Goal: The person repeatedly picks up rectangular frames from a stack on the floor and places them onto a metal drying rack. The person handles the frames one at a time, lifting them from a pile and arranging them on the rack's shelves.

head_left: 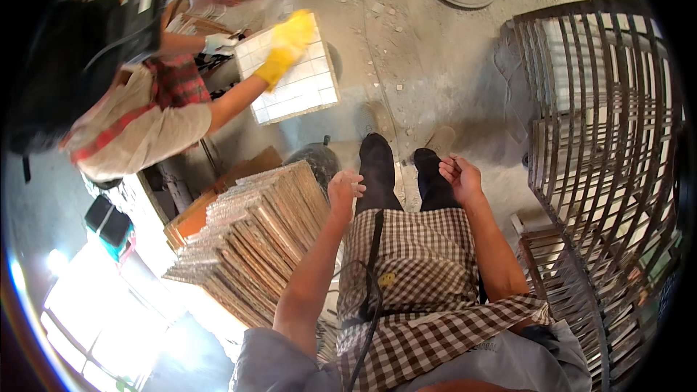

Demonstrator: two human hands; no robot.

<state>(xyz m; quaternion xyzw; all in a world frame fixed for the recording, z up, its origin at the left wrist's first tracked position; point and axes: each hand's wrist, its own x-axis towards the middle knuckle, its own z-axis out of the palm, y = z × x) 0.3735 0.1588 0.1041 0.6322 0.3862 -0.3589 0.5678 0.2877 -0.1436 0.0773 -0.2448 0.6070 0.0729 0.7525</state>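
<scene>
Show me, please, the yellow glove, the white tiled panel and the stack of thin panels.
Yellow glove (pixel 287 47): head view, middle of glove.
White tiled panel (pixel 303 84): head view, tiled face.
Stack of thin panels (pixel 250 243): head view, panel edges.

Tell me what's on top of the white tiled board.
A co-worker's yellow-gloved hand is over the white tiled board, touching or just above it; I cannot tell which. Tiles beneath the hand are covered.

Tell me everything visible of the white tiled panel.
The white tiled panel is flat, roughly rectangular, its square, ceramic-looking tiles gridded by thin darker joints, with a beige edge. It shows askew at the picture's upper left, tiles up, a co-worker's yellow glove across it, a whitish glove at its left edge. Its support is hidden.
</scene>
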